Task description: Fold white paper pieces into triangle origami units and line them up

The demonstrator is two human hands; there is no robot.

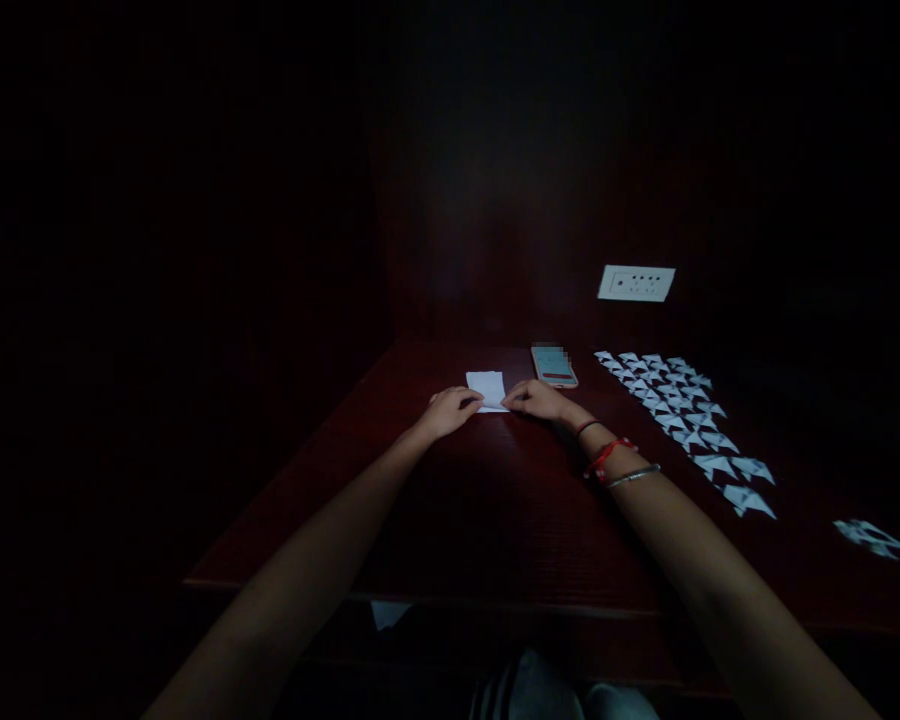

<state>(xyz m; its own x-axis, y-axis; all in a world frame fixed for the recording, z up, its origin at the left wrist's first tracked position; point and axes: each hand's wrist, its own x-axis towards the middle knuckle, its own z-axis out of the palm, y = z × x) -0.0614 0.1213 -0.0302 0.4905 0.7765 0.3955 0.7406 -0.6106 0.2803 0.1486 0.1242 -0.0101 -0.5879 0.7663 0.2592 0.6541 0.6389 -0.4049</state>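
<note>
Bare forearms, the left (322, 540) and the right (709, 555), stretch forward from the bottom corners. Behind everything stands a dark reddish wall (487, 240), dimly lit. Before it spreads a dark red tabletop (427, 530) with a faint sheen. Down its right side run slanting rows of folded white paper pieces (675, 403), set close together and well apart from the hands. Pale clothing with dark stripes (536, 690) shows below the table's near edge. On the wall, above the rows, is a white socket plate (636, 283).

The left hand (450, 410) and right hand (536, 400) meet a small white sheet (486, 384) from either side, so it lies on the table between them. Fingers are bent, tips touching its near-left and near-right corners; whether they pinch it or merely press down, I cannot tell. Nearer the right edge lies a separate folded paper cluster (870, 538). Just beyond the right hand rests a phone (554, 367), screen lit. A white scrap (388, 613) shows beneath the table edge. Smallest are a red bracelet (607, 455) and a silver bangle (634, 476) on the right wrist.
</note>
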